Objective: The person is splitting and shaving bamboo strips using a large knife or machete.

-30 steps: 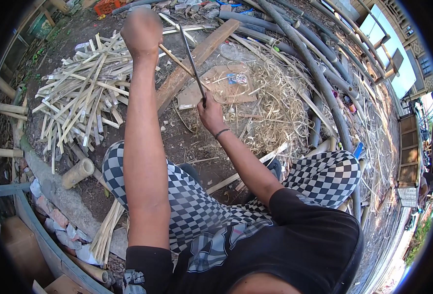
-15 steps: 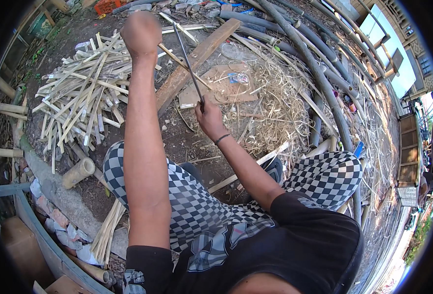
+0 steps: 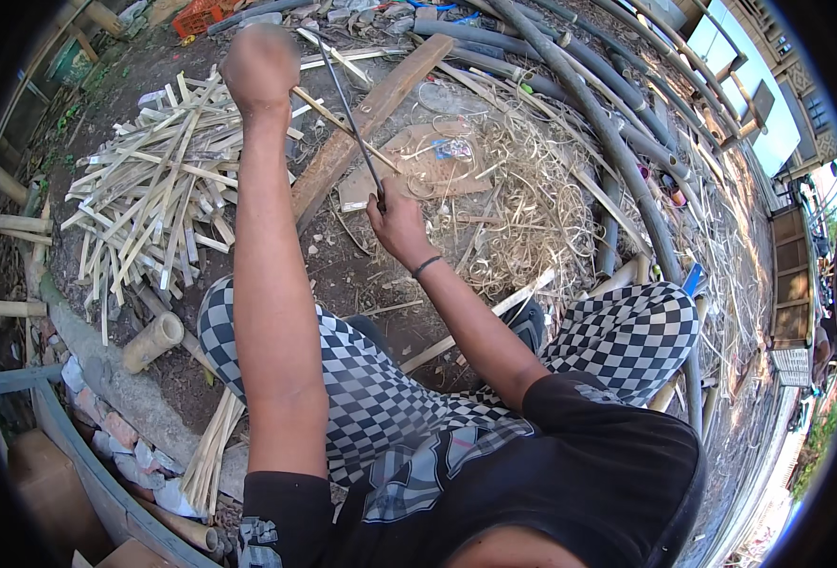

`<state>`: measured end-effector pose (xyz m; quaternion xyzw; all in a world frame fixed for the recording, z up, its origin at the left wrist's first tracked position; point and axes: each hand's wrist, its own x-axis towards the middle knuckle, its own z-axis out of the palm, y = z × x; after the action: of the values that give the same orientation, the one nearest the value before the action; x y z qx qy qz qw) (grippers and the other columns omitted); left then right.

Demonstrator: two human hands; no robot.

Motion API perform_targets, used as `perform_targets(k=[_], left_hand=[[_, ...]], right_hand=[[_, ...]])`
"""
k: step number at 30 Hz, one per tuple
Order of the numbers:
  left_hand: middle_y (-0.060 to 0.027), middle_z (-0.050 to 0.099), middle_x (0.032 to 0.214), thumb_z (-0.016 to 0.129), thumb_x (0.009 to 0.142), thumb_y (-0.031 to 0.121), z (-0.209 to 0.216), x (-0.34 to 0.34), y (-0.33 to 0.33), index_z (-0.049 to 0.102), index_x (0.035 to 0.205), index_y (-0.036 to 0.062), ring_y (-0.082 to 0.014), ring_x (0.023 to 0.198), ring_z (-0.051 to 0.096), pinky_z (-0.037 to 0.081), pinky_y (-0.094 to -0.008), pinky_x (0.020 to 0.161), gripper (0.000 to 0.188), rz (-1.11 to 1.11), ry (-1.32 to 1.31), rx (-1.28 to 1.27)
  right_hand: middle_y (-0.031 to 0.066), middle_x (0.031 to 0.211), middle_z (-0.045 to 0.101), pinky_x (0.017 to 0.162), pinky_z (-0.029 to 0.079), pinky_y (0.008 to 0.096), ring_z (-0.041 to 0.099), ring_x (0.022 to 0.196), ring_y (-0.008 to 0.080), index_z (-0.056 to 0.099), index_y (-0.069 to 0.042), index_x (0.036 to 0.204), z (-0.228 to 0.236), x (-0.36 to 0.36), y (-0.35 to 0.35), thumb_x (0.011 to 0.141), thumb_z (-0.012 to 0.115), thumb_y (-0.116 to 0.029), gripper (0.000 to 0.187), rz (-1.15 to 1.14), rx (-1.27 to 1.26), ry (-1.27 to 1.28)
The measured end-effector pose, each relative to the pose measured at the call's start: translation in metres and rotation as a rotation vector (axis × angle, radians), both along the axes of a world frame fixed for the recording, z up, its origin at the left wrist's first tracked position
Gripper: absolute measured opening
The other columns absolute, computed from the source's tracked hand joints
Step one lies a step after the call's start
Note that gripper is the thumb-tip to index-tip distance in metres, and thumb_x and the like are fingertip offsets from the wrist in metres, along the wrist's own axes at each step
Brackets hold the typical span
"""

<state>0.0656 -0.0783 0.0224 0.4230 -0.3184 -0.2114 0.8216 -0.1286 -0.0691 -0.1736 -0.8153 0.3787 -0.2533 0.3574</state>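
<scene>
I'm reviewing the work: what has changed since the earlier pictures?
The right hand and blade shifted slightly left, the blade now crossing the strip nearer the left hand. Nothing was taken up or let go; the stick pile stayed put.

We've got our blade (image 3: 338,85) crossing a stick (image 3: 320,110) over the plank (image 3: 407,85), strip pile (image 3: 158,185) to the left, cardboard (image 3: 451,179) to the right with shavings (image 3: 537,213) heaped along its right side. Poles (image 3: 619,142) sprawl far right, crate's (image 3: 198,17) far left, bamboo chunk (image 3: 153,344) near left.

Two hands (image 3: 399,223), one blade (image 3: 337,79), one held strip (image 3: 316,106), one plank (image 3: 405,83).
</scene>
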Motion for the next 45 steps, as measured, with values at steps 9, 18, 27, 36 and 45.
perform_targets(k=[9,18,27,36,45], left_hand=[[0.0008,0.026,0.053,0.034,0.096,0.032,-0.002,-0.011,-0.008,0.024,0.058,0.0153,-0.0109,0.046,0.023,0.024,-0.0268,0.046,0.043,-0.226,0.019,-0.029],[0.0014,0.02,0.049,0.028,0.096,0.039,-0.002,-0.002,-0.002,0.022,0.058,0.0154,-0.0115,0.044,0.014,0.014,-0.0299,0.041,0.045,-0.093,0.051,-0.016],[0.0013,0.02,0.048,0.031,0.092,0.035,-0.016,0.013,0.004,0.022,0.058,0.016,-0.012,0.042,0.014,0.014,-0.0306,0.041,0.04,0.007,0.164,-0.012],[0.0011,0.02,0.05,0.032,0.092,0.035,-0.01,-0.001,-0.009,0.023,0.06,0.0158,-0.0121,0.043,0.014,0.013,-0.0309,0.042,0.039,-0.069,0.092,-0.027],[0.0012,0.019,0.05,0.033,0.092,0.034,-0.011,0.01,0.012,0.023,0.06,0.0156,-0.0117,0.043,0.013,0.013,-0.0303,0.042,0.038,0.012,0.124,-0.043]], right_hand=[[0.0317,0.086,0.066,0.082,0.053,0.0499,0.065,0.088,0.0476,0.061,0.007,0.095,-0.094,-0.039,-0.036,0.085,0.061,-0.025,0.034,-0.19,0.179,0.357],[0.024,0.07,0.063,0.065,0.049,0.0529,0.064,0.07,0.0448,0.055,0.001,0.095,-0.004,0.005,-0.007,0.089,0.059,-0.021,0.023,-0.038,-0.045,-0.111],[0.0303,0.079,0.065,0.073,0.051,0.0551,0.065,0.079,0.0466,0.057,0.002,0.106,-0.032,0.01,-0.013,0.088,0.059,-0.02,0.029,-0.137,0.05,0.127],[0.0287,0.082,0.066,0.073,0.052,0.0539,0.065,0.08,0.0446,0.057,0.001,0.106,-0.057,-0.014,-0.031,0.088,0.058,-0.02,0.028,-0.2,0.118,0.158],[0.026,0.075,0.064,0.07,0.051,0.055,0.064,0.073,0.0453,0.054,0.0,0.097,0.036,0.021,0.004,0.09,0.059,-0.022,0.023,0.05,-0.093,0.006]])
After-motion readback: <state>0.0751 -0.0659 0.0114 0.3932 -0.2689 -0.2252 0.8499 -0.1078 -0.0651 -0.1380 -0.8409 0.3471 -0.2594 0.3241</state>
